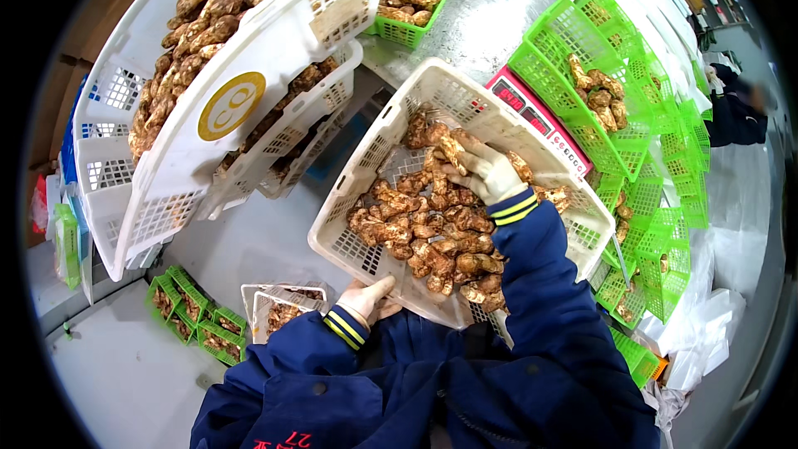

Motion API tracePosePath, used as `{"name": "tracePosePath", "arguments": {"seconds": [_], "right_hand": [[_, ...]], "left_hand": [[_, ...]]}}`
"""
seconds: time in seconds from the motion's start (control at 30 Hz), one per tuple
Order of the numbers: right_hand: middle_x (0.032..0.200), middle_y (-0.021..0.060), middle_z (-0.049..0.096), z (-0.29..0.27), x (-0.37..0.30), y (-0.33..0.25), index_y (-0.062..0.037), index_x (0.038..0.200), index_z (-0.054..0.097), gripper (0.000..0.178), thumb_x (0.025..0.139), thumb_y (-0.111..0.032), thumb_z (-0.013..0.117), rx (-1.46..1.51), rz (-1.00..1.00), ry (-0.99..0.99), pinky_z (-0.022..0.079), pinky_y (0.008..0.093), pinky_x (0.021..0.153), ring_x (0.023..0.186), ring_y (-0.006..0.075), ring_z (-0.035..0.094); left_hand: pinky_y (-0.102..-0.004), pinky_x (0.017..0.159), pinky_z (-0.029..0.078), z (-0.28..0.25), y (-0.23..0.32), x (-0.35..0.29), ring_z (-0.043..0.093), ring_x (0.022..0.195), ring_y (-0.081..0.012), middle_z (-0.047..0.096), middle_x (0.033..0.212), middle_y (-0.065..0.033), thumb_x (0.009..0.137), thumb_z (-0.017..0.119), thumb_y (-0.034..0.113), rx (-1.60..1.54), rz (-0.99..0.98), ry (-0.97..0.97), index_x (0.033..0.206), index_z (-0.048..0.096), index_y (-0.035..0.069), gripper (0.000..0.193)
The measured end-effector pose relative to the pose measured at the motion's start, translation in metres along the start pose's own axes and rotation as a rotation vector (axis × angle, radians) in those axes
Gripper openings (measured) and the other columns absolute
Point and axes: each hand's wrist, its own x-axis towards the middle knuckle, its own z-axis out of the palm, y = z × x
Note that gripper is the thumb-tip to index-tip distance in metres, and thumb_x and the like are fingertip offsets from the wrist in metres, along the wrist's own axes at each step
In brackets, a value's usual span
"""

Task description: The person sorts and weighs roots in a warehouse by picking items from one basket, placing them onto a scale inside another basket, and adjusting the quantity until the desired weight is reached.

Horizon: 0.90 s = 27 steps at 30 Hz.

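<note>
A white lattice-sided crate (334,233) sits before me, tilted in view, with many brown, knobby mushrooms (436,220) heaped in it. My right hand (496,175), in a pale glove, reaches into the crate's upper part. Its fingers are closed around a mushroom (451,152) above the heap. At the crate's near left edge, my left hand (367,299), gloved too, grips the rim with the thumb on top and the other fingers partly hidden beneath.
Just beyond the crate stands a pink digital scale (539,123) with a green basket (544,50) of mushrooms on it. More green baskets (669,241) line the right. Large stacked white crates (179,150) rise at left. Small green baskets (220,341) stand on the floor. Another person (736,108) is far right.
</note>
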Motion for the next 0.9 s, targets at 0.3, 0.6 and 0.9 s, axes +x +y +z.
{"name": "tracePosePath", "arguments": {"seconds": [0.3,0.6,0.9], "right_hand": [[0.119,0.0173,0.055,-0.01,-0.032,0.012,-0.0006,0.133,0.037,0.057,0.084,-0.013,0.063,0.238,-0.011,-0.191,0.046,0.0452,0.091,0.109,0.032,0.056],[0.107,0.013,0.063,0.023,-0.052,0.069,0.0062,0.122,0.052,0.045,0.081,-0.006,0.067,-0.488,0.026,-0.113,0.05,0.0261,0.082,0.093,0.0151,0.061],[0.121,0.0187,0.055,0.035,-0.056,0.044,-0.0057,0.134,0.039,0.061,0.079,-0.02,0.062,-1.624,-0.403,0.046,0.041,0.0396,0.097,0.112,0.0337,0.05]], "left_hand": [[-0.0367,0.078,0.053,0.003,0.003,0.0,0.06,0.092,-0.0212,0.059,0.107,-0.0082,0.09,0.057,0.015,0.018,-0.012,0.042,0.123,0.047,0.007,0.036],[-0.0386,0.075,0.054,0.003,0.004,-0.001,0.061,0.089,-0.0239,0.059,0.103,-0.0113,0.088,0.058,0.014,-0.005,-0.004,0.024,0.118,0.048,0.005,0.033],[-0.04,0.078,0.053,-0.002,-0.001,0.002,0.06,0.09,-0.025,0.058,0.101,-0.0122,0.088,0.058,0.012,-0.049,0.013,-0.034,0.119,0.046,0.003,0.035]]}}
